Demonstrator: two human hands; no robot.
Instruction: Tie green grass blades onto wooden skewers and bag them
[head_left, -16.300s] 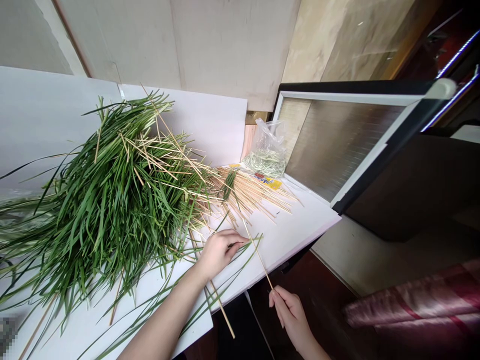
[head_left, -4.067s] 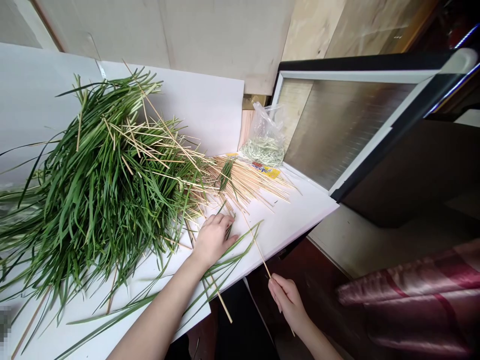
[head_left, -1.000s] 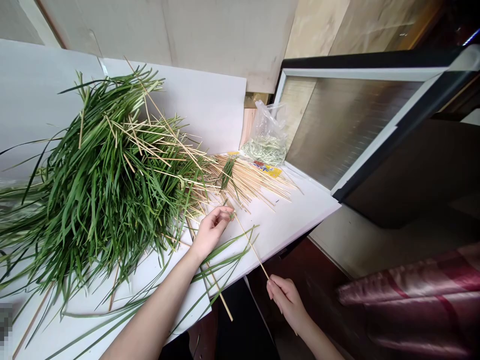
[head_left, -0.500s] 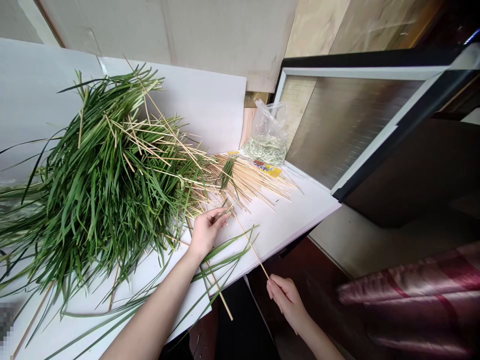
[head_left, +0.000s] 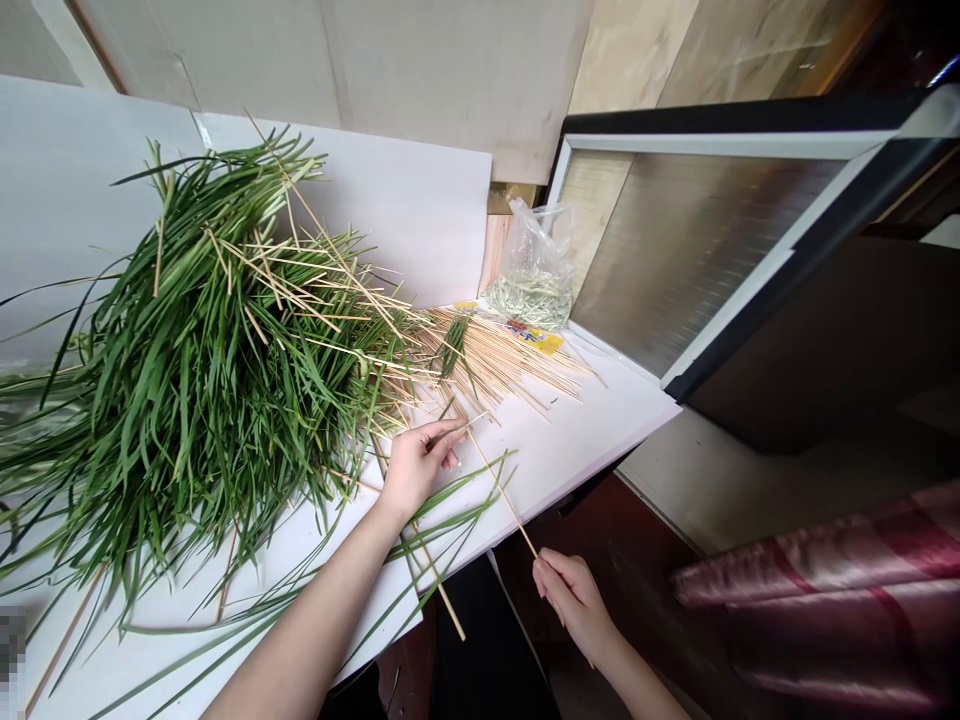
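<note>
My right hand is closed round the lower end of a thin bamboo skewer, which slants up and left over the table's front edge. The skewer's upper tip meets a pale stalk end of garlic chive. That chive is pinched between the thumb and fingers of my left hand; whether the tip has pierced it I cannot tell. Long loose chive leaves lie beneath my left wrist. Beside it rises a large heap of green chives, with several skewers lying across it.
Many bamboo skewers are spread behind my left hand, some with folded chives on them. A clear plastic bag of pale cut pieces stands at the back. A framed panel borders the white table on the right.
My left hand has shifted slightly right, and the pale stalk end now reaches further past the skewer's tip. My right hand and the skewer have hardly moved.
</note>
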